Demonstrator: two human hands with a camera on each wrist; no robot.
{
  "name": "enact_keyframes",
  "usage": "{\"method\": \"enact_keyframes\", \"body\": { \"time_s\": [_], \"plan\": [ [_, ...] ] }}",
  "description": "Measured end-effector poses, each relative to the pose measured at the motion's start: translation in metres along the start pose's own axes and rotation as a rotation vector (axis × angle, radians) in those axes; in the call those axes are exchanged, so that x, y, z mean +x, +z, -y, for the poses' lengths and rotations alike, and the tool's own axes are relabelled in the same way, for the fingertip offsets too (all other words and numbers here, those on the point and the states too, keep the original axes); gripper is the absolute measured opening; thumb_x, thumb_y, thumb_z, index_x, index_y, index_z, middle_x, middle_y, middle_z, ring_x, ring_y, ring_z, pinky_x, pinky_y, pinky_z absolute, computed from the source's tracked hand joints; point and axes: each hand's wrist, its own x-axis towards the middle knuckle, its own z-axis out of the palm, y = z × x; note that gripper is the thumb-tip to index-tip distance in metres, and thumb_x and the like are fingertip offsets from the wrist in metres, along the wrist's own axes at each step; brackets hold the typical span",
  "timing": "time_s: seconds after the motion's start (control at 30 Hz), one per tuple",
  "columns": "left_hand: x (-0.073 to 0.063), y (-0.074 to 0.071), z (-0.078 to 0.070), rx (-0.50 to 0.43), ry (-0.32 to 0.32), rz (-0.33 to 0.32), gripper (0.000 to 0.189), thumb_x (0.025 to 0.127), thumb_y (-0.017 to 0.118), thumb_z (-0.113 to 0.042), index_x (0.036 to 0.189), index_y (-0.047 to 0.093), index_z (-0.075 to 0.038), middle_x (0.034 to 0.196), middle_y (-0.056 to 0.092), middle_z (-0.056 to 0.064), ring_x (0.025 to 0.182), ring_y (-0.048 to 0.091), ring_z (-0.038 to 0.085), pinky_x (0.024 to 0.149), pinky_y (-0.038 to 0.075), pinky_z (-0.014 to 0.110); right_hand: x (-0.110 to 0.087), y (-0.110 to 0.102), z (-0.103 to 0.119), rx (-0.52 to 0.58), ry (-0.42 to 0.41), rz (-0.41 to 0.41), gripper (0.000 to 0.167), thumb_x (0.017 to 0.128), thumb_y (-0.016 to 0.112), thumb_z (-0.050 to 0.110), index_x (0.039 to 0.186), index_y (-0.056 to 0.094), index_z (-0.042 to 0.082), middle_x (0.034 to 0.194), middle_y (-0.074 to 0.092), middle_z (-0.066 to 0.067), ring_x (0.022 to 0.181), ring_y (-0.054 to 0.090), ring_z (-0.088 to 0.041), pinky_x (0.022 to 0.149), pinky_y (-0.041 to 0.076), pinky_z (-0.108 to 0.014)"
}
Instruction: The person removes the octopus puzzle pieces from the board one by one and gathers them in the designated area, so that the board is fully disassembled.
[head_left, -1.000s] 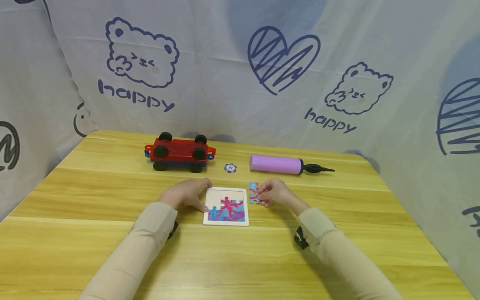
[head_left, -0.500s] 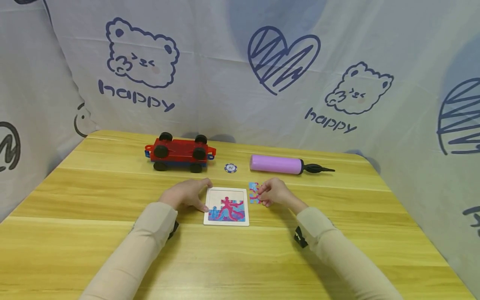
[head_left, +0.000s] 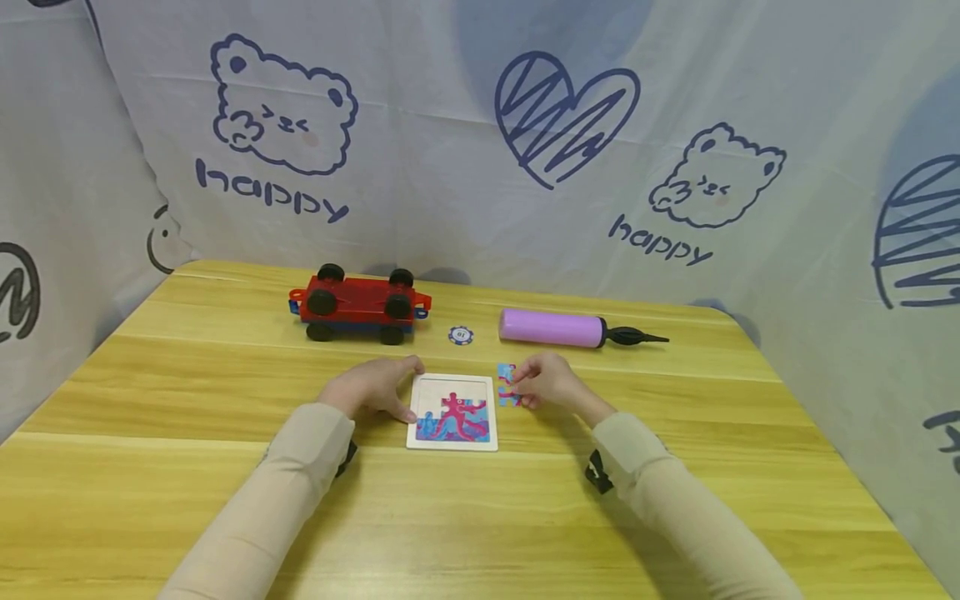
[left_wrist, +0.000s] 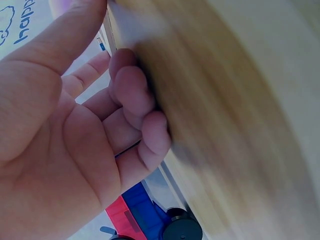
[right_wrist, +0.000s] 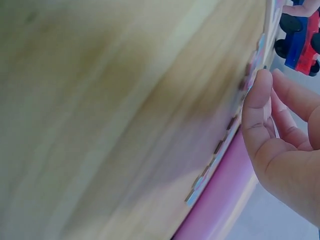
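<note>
A square white puzzle tray (head_left: 452, 446) lies in the middle of the table, its lower part filled with a pink octopus picture on blue. My left hand (head_left: 369, 388) rests at its left side, thumb on the left border and index finger at the upper left corner. The left wrist view shows that hand's other fingers loosely bent against the table. Several joined puzzle pieces (head_left: 506, 372) lie just right of the tray. My right hand (head_left: 551, 383) has thumb and index tips close together at these pieces; I cannot tell whether a piece is between them.
Behind the tray, a red and blue toy car (head_left: 358, 302) with black wheels lies upside down. A poker chip (head_left: 461, 335) sits to its right, then a purple hand pump (head_left: 551, 328) with a black nozzle. A printed cloth (head_left: 450, 167) hangs behind the table.
The right hand's fingers have shifted slightly at the loose puzzle pieces. The left hand and the tray have stayed in place.
</note>
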Motion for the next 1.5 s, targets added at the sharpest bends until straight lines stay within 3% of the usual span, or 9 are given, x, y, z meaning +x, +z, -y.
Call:
{"method": "enact_keyframes", "body": {
  "time_s": [0.17,0.6,0.77,1.03,1.3,1.5],
  "plan": [
    [0.0,0.0,0.001,0.008,0.007,-0.005,0.067,0.071,0.074,-0.032,0.126,0.042,-0.012,0.124,0.046,0.018,0.104,0.044,0.029,0.094,0.032,0.048,0.0,0.003,0.007,0.007,-0.024,0.01,0.01,0.078,0.066,-0.002,0.085,0.06,-0.008,0.066,0.058,-0.009,0.05,0.054,-0.011,0.049,0.049,-0.024],
    [0.0,-0.002,0.0,0.004,-0.001,0.0,0.066,0.072,0.073,-0.031,0.127,0.041,-0.012,0.119,0.048,0.016,0.097,0.044,0.027,0.094,0.032,0.047,0.001,0.021,0.025,0.064,-0.051,0.062,0.016,0.075,0.068,-0.002,0.088,0.06,-0.007,0.066,0.058,-0.01,0.052,0.055,-0.014,0.052,0.05,-0.027],
    [0.0,0.0,0.001,0.018,0.005,0.001,0.066,0.071,0.073,-0.033,0.126,0.041,-0.012,0.12,0.048,0.017,0.099,0.045,0.028,0.094,0.033,0.048,0.0,0.029,0.031,0.018,-0.075,0.079,0.024,0.073,0.071,-0.001,0.095,0.062,-0.006,0.069,0.06,-0.008,0.052,0.056,-0.013,0.053,0.051,-0.028],
    [-0.002,-0.002,-0.001,-0.002,-0.006,0.012,0.069,0.068,0.073,-0.039,0.124,0.043,-0.013,0.122,0.047,0.016,0.101,0.045,0.028,0.093,0.032,0.048,0.0,0.038,0.035,-0.042,-0.145,0.175,0.037,0.071,0.072,-0.002,0.106,0.06,-0.006,0.068,0.06,-0.007,0.05,0.052,-0.01,0.051,0.048,-0.025],
    [0.001,0.0,0.001,-0.003,-0.009,0.012,0.067,0.07,0.073,-0.034,0.125,0.042,-0.013,0.122,0.047,0.016,0.102,0.045,0.028,0.093,0.032,0.049,-0.001,0.044,0.035,-0.125,-0.118,0.212,0.043,0.07,0.075,0.005,0.111,0.06,0.0,0.067,0.056,-0.004,0.048,0.048,-0.011,0.047,0.043,-0.021],
    [0.001,0.0,0.0,0.013,-0.004,0.009,0.067,0.07,0.073,-0.035,0.125,0.042,-0.013,0.122,0.047,0.017,0.104,0.045,0.029,0.093,0.033,0.049,0.0,0.049,0.034,-0.13,-0.136,0.214,0.045,0.067,0.077,0.005,0.109,0.061,0.0,0.065,0.05,-0.002,0.048,0.042,-0.008,0.044,0.037,-0.017]
  ]
}}
